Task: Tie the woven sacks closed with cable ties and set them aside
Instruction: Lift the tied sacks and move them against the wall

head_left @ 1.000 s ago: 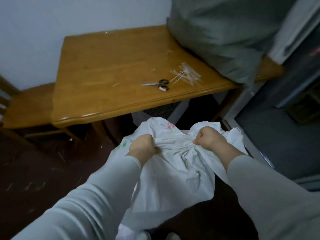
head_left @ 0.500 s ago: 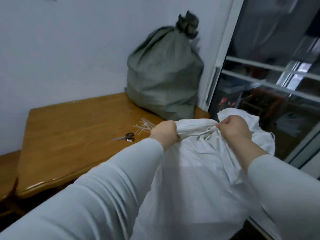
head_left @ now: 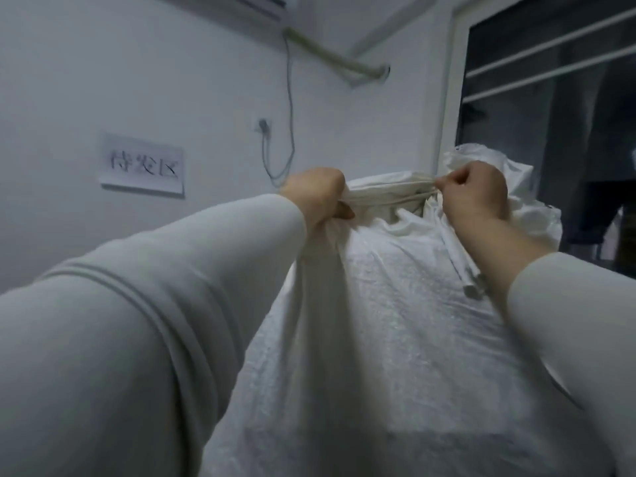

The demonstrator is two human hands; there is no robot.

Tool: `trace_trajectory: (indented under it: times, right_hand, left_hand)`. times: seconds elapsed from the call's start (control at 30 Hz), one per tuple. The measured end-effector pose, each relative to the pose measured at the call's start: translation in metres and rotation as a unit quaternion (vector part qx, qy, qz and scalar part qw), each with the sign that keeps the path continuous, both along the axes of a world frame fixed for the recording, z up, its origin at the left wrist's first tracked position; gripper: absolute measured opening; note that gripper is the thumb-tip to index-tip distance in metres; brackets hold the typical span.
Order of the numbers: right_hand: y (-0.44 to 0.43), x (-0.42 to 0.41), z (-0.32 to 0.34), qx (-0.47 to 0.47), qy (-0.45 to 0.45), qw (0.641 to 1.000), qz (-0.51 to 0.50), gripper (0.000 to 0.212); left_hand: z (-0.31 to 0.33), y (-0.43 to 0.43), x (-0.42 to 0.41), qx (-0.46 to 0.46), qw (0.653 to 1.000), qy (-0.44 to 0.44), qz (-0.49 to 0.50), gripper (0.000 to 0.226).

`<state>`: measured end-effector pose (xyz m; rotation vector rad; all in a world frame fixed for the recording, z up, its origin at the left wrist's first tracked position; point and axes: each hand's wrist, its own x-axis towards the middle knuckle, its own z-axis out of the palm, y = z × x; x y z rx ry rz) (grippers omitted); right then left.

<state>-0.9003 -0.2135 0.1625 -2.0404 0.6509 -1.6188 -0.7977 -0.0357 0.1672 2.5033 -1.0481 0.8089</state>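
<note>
The white sack (head_left: pixel 395 339) is fat and full, but its top is bunched shut, so what is inside is hidden. The left hand (head_left: pixel 316 197) is curled tight round a bunch of the sack's cloth. The right hand (head_left: pixel 475 197) is also curled, and it pinches the squeezed neck of the sack. A short bit of the neck is stretched between the two hands. A thin pale tie (head_left: pixel 411 200) goes round the neck just beside the right hand's fingertips. A moment ago the wooden surface, the scissors and a green sack could be seen past the hands. Now the view has swung up, and only the wall is behind them. Both hands keep the same grip on the sack. The sack is white, woven and very crinkly, with long folds running down below the left hand. Its loose top puffs out just past the right hand. A paper sign (head_left: pixel 142 165) hangs on the wall beyond the left hand, and a dark window (head_left: pixel 550 98) is above the right hand.
</note>
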Motion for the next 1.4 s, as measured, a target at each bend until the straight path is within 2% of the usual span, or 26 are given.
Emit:
trace_trajectory:
  times: [0.17,0.33,0.63,0.83,1.07,1.27,1.4]
  right_hand:
    - [0.033,0.035,0.037,-0.018,-0.042,0.998,0.053,0.013]
    - [0.085,0.089,0.044,0.004,-0.061,0.991,0.117,0.010]
    - [0.191,0.246,0.026,0.061,-0.068,0.975,0.201,0.006]
    - [0.241,0.337,0.024,0.072,-0.062,0.969,0.227,0.010]
    - [0.253,0.430,0.038,0.037,-0.070,0.965,0.248,0.013]
    - [0.219,0.506,0.062,0.001,-0.077,0.968,0.238,0.015]
    - [0.200,0.545,0.088,-0.024,-0.090,0.969,0.230,0.008]
  left_hand:
    - [0.044,0.048,0.010,0.023,0.993,-0.086,0.072,0.054]
    - [0.058,0.110,0.034,0.036,0.983,-0.118,0.135,0.054]
    - [0.062,0.220,0.148,0.101,0.962,-0.117,0.225,0.052]
    - [0.068,0.265,0.229,0.107,0.950,-0.120,0.266,0.049]
    - [0.072,0.278,0.325,0.066,0.939,-0.115,0.317,0.048]
    - [0.087,0.246,0.410,0.041,0.940,-0.096,0.323,0.043]
    - [0.107,0.223,0.453,0.002,0.942,-0.112,0.315,0.043]
